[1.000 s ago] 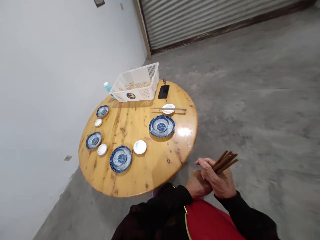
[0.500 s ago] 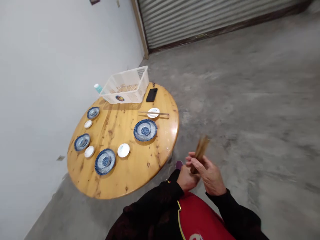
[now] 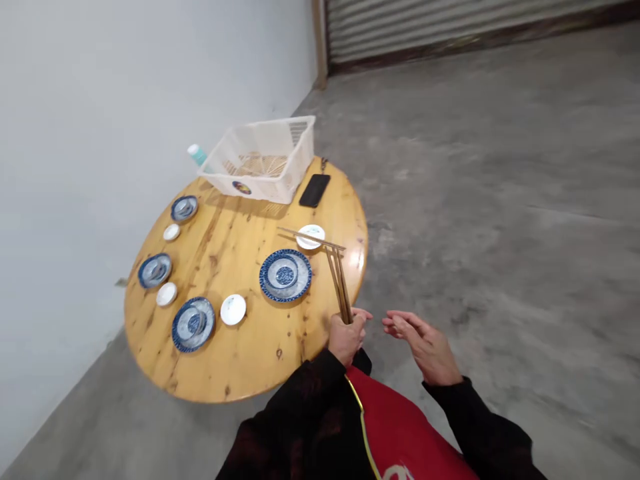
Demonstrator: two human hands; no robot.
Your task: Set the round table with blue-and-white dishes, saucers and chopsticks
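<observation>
Wooden chopsticks [image 3: 340,287] stand upward in a slim bundle from my left hand [image 3: 345,339], whose fingers are wrapped round their lower ends near the table's right edge. Apart from it, over the floor, my right hand [image 3: 427,347] has its fingers stretched out loosely, with nothing visible in them. Just beyond the bundle, another pair of chopsticks [image 3: 293,233] rests across a small white dish [image 3: 311,244]. Nearest on the table is a blue-patterned plate [image 3: 265,275] with a bowl nested on it.
Around the round wooden table [image 3: 240,360] sit several more blue plate-and-bowl sets, one here [image 3: 177,327], and white dishes, one here [image 3: 233,310]. A white plastic basket [image 3: 260,190], a black phone [image 3: 315,191] and a teal bottle [image 3: 198,156] are at the back.
The hands have come apart. My left hand has moved left to the table edge with the chopsticks; my right hand has let go of the bundle. The view has shifted slightly.
</observation>
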